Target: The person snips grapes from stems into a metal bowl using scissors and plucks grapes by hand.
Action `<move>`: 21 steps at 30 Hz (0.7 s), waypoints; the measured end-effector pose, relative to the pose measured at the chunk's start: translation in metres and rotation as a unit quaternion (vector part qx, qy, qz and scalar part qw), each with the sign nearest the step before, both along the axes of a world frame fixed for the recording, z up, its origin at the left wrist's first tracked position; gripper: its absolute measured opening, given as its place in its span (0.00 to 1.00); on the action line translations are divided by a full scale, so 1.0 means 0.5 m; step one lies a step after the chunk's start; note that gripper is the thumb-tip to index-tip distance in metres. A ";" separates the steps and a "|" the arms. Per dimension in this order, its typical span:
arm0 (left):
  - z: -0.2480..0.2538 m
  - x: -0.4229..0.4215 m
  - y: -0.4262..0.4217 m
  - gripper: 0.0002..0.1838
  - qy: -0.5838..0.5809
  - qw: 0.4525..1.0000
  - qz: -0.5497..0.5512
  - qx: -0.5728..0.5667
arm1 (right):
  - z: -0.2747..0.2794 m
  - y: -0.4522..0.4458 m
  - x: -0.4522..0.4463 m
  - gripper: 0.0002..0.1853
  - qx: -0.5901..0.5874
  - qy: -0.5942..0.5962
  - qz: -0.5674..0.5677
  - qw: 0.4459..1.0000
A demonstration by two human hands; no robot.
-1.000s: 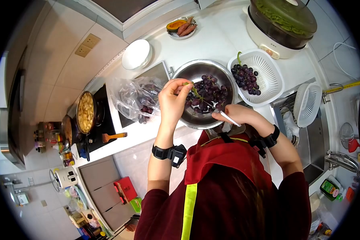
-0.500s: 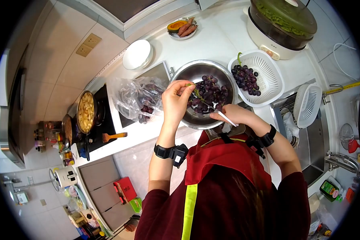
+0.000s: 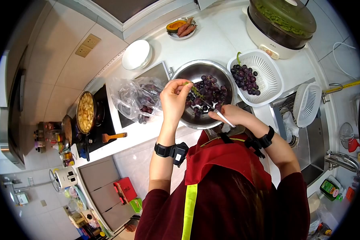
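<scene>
Dark grapes (image 3: pixel 217 92) lie in a round metal bowl (image 3: pixel 188 69) in front of me. Over the bowl's left side, my left hand (image 3: pixel 175 97) pinches the green grape stem (image 3: pixel 197 94) between thumb and fingers. My right hand (image 3: pixel 235 114), at the lower right rim, is closed on a tool with a white handle (image 3: pixel 225 119); its thin metal end reaches toward the stem and grapes. The tool's exact kind cannot be made out. Right of the bowl, a white basket (image 3: pixel 270 80) holds another grape bunch (image 3: pixel 246 79).
A plastic bag (image 3: pixel 134 96) with grapes lies left of the bowl, with a white bowl (image 3: pixel 137 55) behind. Farther left is a pan of food (image 3: pixel 86 112) on the stove. A plate of pumpkin and sweet potatoes (image 3: pixel 181 27), a steamer (image 3: pixel 278 34) and a sink (image 3: pixel 308 148) surround the counter.
Both hands have shifted slightly over the bowl. The stem has tilted a little, and the white handle has changed its angle slightly. Both grips remain.
</scene>
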State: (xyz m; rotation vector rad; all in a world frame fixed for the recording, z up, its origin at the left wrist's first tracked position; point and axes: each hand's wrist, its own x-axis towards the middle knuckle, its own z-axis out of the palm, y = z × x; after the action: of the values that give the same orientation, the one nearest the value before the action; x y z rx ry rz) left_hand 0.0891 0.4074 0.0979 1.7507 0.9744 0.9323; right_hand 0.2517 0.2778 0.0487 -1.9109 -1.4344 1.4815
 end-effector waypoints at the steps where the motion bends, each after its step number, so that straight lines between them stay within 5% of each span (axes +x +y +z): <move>1: 0.000 0.000 0.000 0.06 0.000 1.000 0.000 0.000 | -0.001 -0.002 -0.004 0.40 0.041 0.017 -0.020 0.999; 7: 0.008 -0.002 -0.004 0.07 -0.008 1.000 0.006 0.012 | 0.023 0.006 -0.003 0.40 -0.054 0.019 0.009 0.998; 14: 0.008 -0.002 -0.009 0.06 -0.010 1.000 0.005 0.024 | 0.019 0.004 -0.009 0.41 0.002 0.011 0.013 1.000; 20: 0.012 -0.001 -0.016 0.06 -0.009 1.000 0.000 0.017 | 0.004 0.010 -0.008 0.39 -0.086 0.001 0.024 0.996; 21: 0.012 -0.001 -0.016 0.06 -0.019 1.000 0.000 0.015 | 0.005 0.005 -0.011 0.38 -0.012 0.011 0.013 1.000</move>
State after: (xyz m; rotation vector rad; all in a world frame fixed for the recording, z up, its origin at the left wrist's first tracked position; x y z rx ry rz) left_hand 0.0888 0.3992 0.1038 1.7523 0.9402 0.9801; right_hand 0.2461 0.2804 0.0512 -1.8917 -1.4423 1.5335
